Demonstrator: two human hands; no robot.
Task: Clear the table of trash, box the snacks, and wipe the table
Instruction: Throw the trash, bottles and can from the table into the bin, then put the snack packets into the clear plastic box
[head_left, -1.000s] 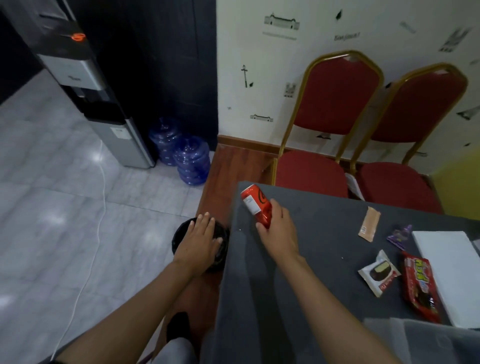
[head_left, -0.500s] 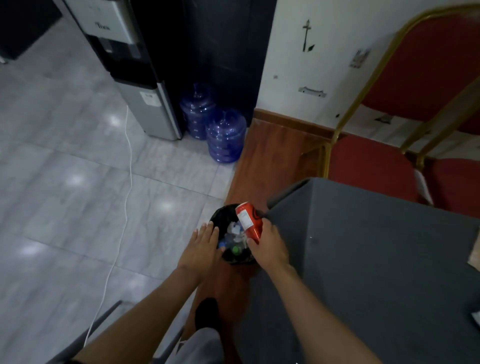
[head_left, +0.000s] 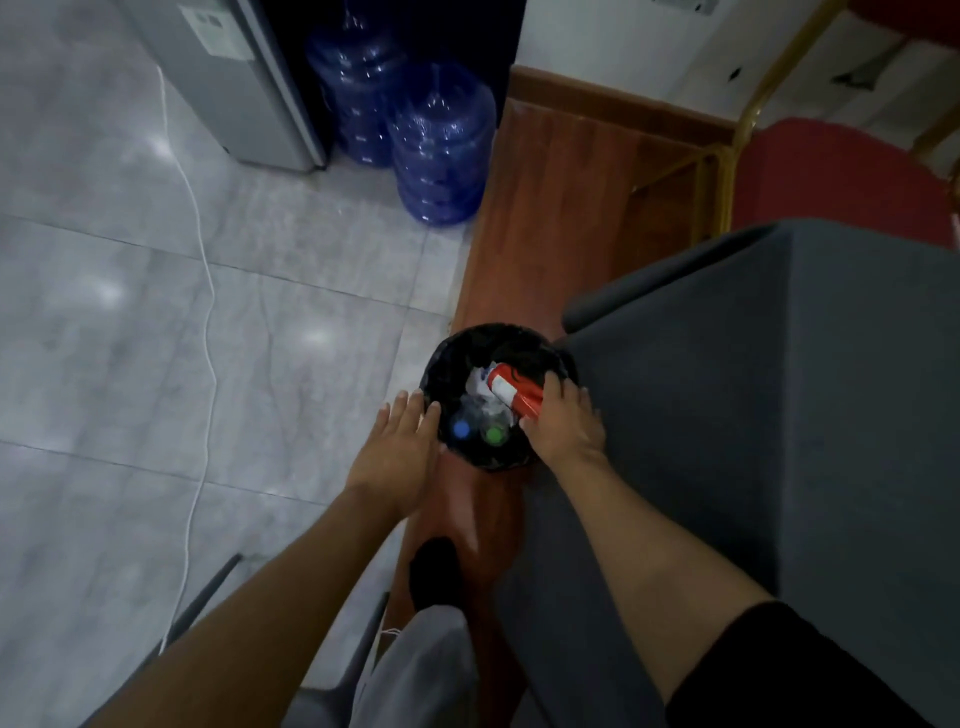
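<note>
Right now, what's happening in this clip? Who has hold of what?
A person is throwing away trash. Their right hand grips a red can and holds it tilted inside the mouth of a black-lined trash bin on the floor beside the grey-covered table. The can is not yet released. The left hand is open, resting at the bin's near rim. The bin already contains clear plastic bottles with a blue cap and a green cap.
</note>
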